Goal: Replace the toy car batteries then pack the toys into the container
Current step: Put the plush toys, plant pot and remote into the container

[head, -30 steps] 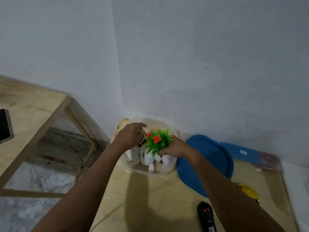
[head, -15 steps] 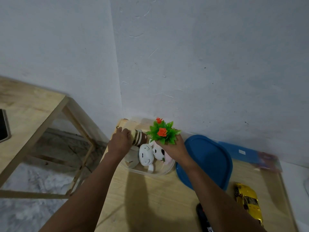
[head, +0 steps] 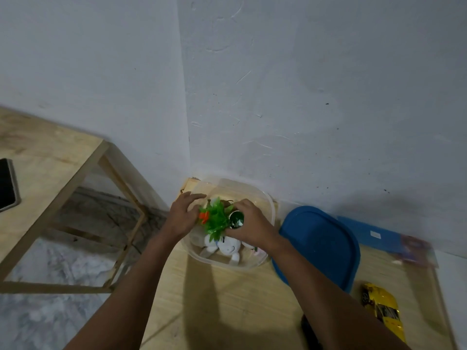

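Head cam: we see R hand (head: 250, 226) curled round the pot of a plastic plant (head: 214, 219), tipped sideways over white plush toys (head: 228, 246) in the clear container (head: 268, 205). L hand (head: 180, 215) at container's left rim, fingers loosely straight, holding nothing. Blue lid (head: 321, 243) just right of container; yellow toy car (head: 382, 309) further right, nearer us.

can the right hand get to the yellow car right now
Probably yes, once freed: the right hand grips the plant over the container, but the car lies uncovered on the table at its side.
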Motion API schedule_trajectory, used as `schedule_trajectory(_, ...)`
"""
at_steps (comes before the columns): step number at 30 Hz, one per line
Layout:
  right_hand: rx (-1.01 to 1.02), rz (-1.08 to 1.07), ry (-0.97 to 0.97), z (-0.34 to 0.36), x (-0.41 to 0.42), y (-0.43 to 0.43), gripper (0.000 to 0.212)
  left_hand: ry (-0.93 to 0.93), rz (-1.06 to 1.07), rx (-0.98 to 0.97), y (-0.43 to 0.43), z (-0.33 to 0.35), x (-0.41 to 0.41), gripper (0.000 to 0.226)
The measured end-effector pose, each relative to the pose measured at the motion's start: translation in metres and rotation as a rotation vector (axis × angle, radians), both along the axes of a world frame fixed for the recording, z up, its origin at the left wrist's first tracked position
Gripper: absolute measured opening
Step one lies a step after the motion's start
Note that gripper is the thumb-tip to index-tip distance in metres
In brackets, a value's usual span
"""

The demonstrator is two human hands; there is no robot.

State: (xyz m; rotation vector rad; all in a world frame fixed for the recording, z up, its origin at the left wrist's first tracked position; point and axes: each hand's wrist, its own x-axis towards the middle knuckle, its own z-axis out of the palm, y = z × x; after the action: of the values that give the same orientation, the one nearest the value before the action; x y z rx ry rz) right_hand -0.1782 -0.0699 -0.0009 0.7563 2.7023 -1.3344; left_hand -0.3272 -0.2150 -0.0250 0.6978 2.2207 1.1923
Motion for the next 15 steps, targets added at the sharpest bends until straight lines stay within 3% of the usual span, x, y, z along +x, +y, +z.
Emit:
schedule_trajectory(3, 0.081, 0.029, -0.048, -0.004, -0.001, -0.006, 0.058, 0.048, -0.043, -0.052, -0.001, -0.003, 0.008, 0.029)
schedule_trajectory(8, 0.340, 0.125, -0.166, -0.006, -0.002, -0.006, 0.078, 0.280, -0.056, -0.165, -0.005, -0.015, 0.014, 0.025)
schedule_trajectory(10, 0.445, 0.154, -0.217, -0.008, 0.005, -0.002, 0.086, 0.272, -0.074, -0.189, -0.004, -0.014, 0.013, 0.027)
schedule_trajectory(15, 0.243, 0.035, -0.128, -0.003, 0.016, 0.009, 0.074, 0.214, -0.069, -0.169, -0.004, -0.008, 0.015, 0.024)
